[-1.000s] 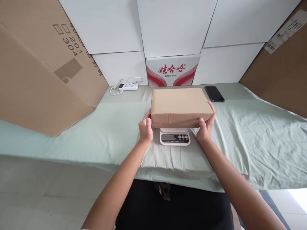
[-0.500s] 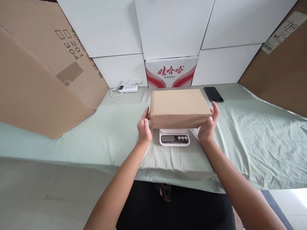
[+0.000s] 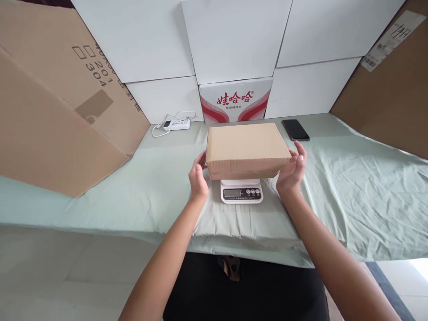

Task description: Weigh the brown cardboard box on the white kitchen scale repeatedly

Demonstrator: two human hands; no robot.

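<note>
At your 12 o'clock, the white carton (image 3: pixel 236 99) against the wall reads 娃哈哈 in red w/ a ® mark — smaller line under it is 饮用纯净水. At your 10 o'clock, the big cardboard sheet (image 3: pixel 56 111) shows "201" and "304" printed at a slant, two empty squares beside them, plus more chars along the edge too cut off to read. At 2 o'clock, a shipping label (image 3: pixel 388 41) w/ a barcode — text too small. The scale (image 3: pixel 241 192) display and button marks: unreadable.
</note>
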